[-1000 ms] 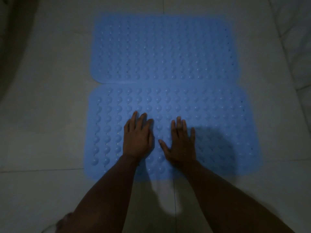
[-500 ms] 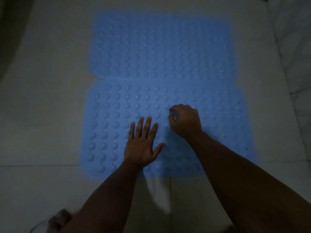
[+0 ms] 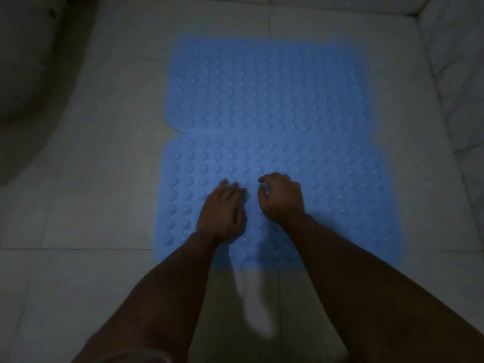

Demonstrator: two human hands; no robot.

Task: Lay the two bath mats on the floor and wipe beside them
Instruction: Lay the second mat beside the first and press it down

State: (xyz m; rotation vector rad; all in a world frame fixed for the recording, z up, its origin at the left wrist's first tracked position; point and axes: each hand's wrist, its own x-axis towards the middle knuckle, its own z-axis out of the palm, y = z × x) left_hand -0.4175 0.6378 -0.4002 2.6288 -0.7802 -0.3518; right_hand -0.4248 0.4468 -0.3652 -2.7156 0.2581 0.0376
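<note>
Two light-blue bath mats with rows of round bumps lie flat on the pale tiled floor, long edges touching. The far mat [image 3: 267, 85] is at the top centre. The near mat [image 3: 340, 195] lies below it. My left hand [image 3: 222, 213] rests palm down on the near mat, fingers together and holding nothing. My right hand [image 3: 281, 197] is just to its right on the same mat, fingers curled inward; whether it pinches the mat surface I cannot tell. Both forearms reach in from the bottom edge.
The room is dim. A dark rounded fixture [image 3: 28, 74] fills the upper left corner. A tiled wall or raised step [image 3: 461, 74] runs down the right side. Bare floor tiles [image 3: 78, 192] lie left of the mats and in front of them.
My left hand has closed its spread fingers and stays flat on the near mat. My right hand, flat a second ago, curled up and stays curled. The camera view has shifted.
</note>
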